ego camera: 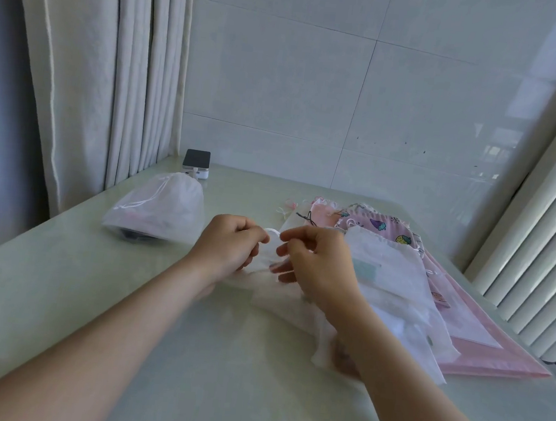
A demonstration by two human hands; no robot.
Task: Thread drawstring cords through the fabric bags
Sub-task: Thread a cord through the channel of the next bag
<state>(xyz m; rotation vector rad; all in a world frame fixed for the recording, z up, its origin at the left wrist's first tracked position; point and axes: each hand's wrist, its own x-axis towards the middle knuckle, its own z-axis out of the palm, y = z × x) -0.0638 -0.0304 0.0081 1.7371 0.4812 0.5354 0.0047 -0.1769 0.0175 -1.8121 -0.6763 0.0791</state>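
Observation:
My left hand [230, 247] and my right hand [316, 261] meet at the middle of the table, just above a white sheer fabric bag [280, 301] lying flat. Both pinch a thin white drawstring cord [272, 232], which arches in a small loop between the fingertips. The bag's top edge lies under my hands and is partly hidden. To the right lies a pile of fabric bags [409, 286], white ones on top of pink and fruit-printed ones.
A filled white drawstring pouch [158, 208] lies at the back left. A small black-and-white device [196, 164] stands behind it by the curtain [89, 63]. A radiator [547, 245] runs along the right. The pale green table [218, 375] fills the foreground.

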